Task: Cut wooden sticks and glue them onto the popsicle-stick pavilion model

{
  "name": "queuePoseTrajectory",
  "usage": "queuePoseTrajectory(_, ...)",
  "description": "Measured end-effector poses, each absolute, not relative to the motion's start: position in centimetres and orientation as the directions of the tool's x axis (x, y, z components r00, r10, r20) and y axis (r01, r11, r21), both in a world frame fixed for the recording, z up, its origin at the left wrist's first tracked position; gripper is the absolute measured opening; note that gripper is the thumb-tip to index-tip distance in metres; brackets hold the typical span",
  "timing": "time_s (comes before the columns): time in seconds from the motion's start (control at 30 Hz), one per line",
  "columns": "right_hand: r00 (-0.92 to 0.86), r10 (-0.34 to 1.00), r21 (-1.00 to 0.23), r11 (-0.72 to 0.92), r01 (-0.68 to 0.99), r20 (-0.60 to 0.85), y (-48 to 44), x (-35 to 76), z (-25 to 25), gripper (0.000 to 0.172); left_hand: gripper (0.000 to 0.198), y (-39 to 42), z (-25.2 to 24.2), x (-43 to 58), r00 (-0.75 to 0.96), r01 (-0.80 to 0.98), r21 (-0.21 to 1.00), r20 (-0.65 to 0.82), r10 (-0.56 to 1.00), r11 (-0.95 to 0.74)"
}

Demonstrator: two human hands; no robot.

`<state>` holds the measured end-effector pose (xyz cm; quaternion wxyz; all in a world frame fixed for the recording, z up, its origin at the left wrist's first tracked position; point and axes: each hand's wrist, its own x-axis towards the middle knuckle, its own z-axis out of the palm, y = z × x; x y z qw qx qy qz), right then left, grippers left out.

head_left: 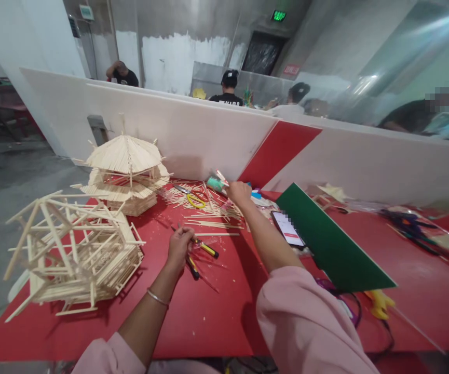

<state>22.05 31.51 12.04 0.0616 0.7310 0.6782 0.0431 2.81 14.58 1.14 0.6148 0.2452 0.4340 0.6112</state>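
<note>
My left hand is closed around the handles of a small yellow-and-black cutter lying low over the red table. My right hand reaches far forward, its fingers closed on a teal glue bottle and some thin sticks beside a heap of loose wooden sticks. An unfinished stick frame house stands at the near left. A finished stick pavilion with a thatched roof stands behind it.
Yellow-handled scissors lie among the sticks. A phone and a green board lie right of my arm. A yellow glue gun, cables and tools sit further right. A white-and-red partition backs the table; other people work beyond it.
</note>
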Motion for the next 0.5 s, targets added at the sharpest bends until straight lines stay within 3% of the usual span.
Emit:
queuePoseTrajectory(0.23,0.044,0.984,0.040,-0.037,0.998,-0.172,32.7,18.2,7.4,0.049,0.038,14.5,1.3,2.8,-0.125,-0.543,0.831,-0.223,0.967,0.122)
queuePoseTrajectory(0.4,-0.056,0.988,0.020,0.059,0.998,-0.142,32.4,19.8,10.3,0.039,0.039,14.5,0.9,3.2,-0.099,-0.556,0.821,-0.216,0.971,0.126)
queuePoseTrajectory(0.5,-0.254,0.960,0.027,0.259,0.965,-0.120,30.4,21.3,13.2,0.031,0.043,14.6,0.7,3.1,-0.021,-0.616,0.764,-0.260,0.965,0.192)
